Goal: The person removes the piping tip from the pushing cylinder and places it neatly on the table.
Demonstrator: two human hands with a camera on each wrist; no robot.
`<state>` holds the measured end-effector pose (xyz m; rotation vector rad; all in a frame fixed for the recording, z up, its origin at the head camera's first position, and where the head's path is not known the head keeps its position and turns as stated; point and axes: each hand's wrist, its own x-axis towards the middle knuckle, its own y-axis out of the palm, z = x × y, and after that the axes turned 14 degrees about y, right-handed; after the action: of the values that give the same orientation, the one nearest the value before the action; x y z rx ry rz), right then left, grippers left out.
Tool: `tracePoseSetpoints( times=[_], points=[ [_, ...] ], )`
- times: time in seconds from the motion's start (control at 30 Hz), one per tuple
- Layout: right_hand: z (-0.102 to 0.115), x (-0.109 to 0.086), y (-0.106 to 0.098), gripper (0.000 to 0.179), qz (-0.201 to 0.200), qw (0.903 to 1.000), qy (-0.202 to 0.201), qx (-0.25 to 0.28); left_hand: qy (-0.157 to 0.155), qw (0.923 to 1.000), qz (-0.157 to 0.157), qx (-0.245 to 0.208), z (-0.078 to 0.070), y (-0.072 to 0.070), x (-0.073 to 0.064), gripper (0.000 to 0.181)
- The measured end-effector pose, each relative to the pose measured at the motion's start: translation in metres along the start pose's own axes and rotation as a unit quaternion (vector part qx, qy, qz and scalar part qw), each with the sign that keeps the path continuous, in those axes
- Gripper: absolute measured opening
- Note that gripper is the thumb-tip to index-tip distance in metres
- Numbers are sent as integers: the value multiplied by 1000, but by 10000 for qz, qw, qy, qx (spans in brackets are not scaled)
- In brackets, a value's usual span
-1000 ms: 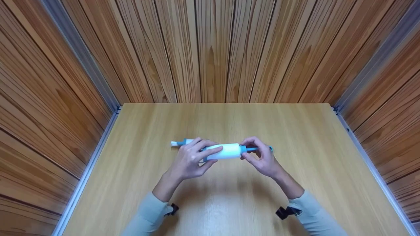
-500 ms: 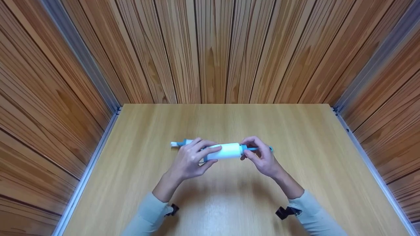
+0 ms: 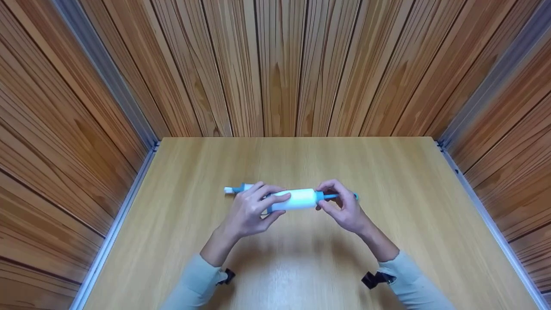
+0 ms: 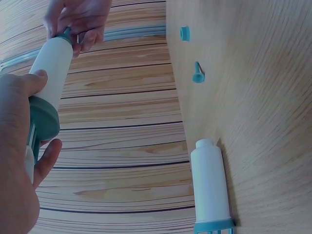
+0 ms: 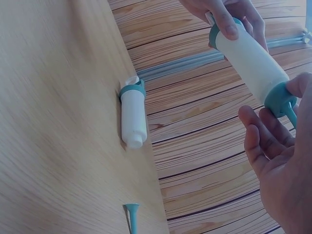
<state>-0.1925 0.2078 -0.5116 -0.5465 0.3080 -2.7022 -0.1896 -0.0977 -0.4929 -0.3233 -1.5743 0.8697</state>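
Note:
Both hands hold a white syringe-like tube [image 3: 299,199] sideways, raised off the table. My left hand [image 3: 255,211] grips its left end, thumb and fingers around the teal collar [image 4: 45,119] and the white body. With thumb and fingers my right hand [image 3: 346,211] pinches the teal nozzle cap [image 5: 280,100] at the other end; its thin teal spout points right. A second white tube [image 5: 133,119] with a teal collar lies on the table, mostly hidden behind my left hand in the head view.
On the wooden table [image 3: 297,159], the left wrist view shows a small teal ring [image 4: 185,33] and a loose teal nozzle [image 4: 198,73]. Wood-panelled walls [image 3: 280,69] and metal rails [image 3: 114,228] border the tabletop.

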Motion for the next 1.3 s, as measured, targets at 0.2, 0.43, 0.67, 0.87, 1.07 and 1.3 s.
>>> tracePoseSetpoints(
  times=[0.2, 0.43, 0.67, 0.87, 1.07, 1.3],
  points=[
    [0, 1, 0, 32, 36, 10000, -39, 19, -14, 10000, -14, -5, 1, 1, -1, 49],
    [1, 0, -1, 26, -95, 9996, 253, -118, 0, 10000, 14, -27, 1, 1, 0, 48],
    [4, -1, -1, 22, -178, 9991, 348, -158, -7, 10000, 0, -47, 1, 1, -1, 47],
    [3, 0, -1, 28, -173, 9998, 104, -67, 35, 9999, -88, -62, 1, 1, 0, 49],
    [1, 0, -1, 32, -143, 9998, -41, -144, 20, 10000, -69, -32, 2, 2, 0, 49],
    [0, 0, -2, 36, -130, 9997, -134, -157, -61, 9999, 24, -92, 2, 2, 0, 48]
  ],
)
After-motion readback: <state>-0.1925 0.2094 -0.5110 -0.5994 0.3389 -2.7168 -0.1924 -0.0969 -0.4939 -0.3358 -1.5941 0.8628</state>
